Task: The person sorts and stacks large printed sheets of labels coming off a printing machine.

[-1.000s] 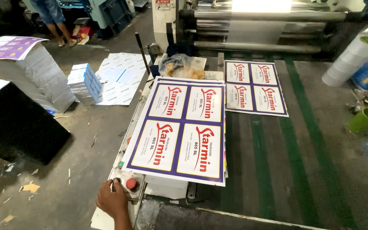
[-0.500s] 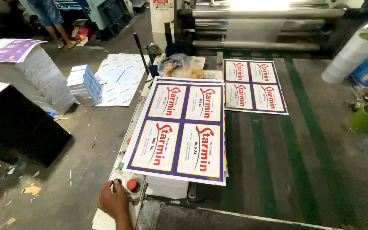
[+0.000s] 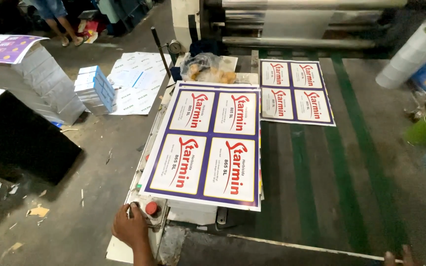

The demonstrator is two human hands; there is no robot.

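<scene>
**Left hand at the red button, printed stack just above it**

Your left hand (image 3: 133,228) rests at the near left corner of the machine, on the pale metal control panel (image 3: 150,216). Its fingers curl over the panel edge, touching the panel just left of a round red button (image 3: 151,208); they pinch nothing, and whether a fingertip presses a control under them you cannot tell from here. The wrist comes up from the bottom edge, the back of the hand facing you.

Just above the button lies the stack of printed sheets (image 3: 208,145): flat, glossy rectangles with a dark blue border framing four white label panels with red lettering. The stack sits square on the machine's feed table, its near edge overhanging the panel.

Beyond it, a second printed sheet (image 3: 295,91) of the same design lies flat on the grey belt with green stripes (image 3: 351,167), just beside the stack's far right corner. A crumpled clear plastic bag (image 3: 205,68) sits at the stack's far edge, before the steel rollers (image 3: 301,22).

Your right hand (image 3: 400,257) shows only as fingertips at the bottom right edge; its grip cannot be told.

On the concrete floor to the left stand a tall pile of grey sheets (image 3: 40,81) and a smaller blue-white bundle (image 3: 94,89).
</scene>
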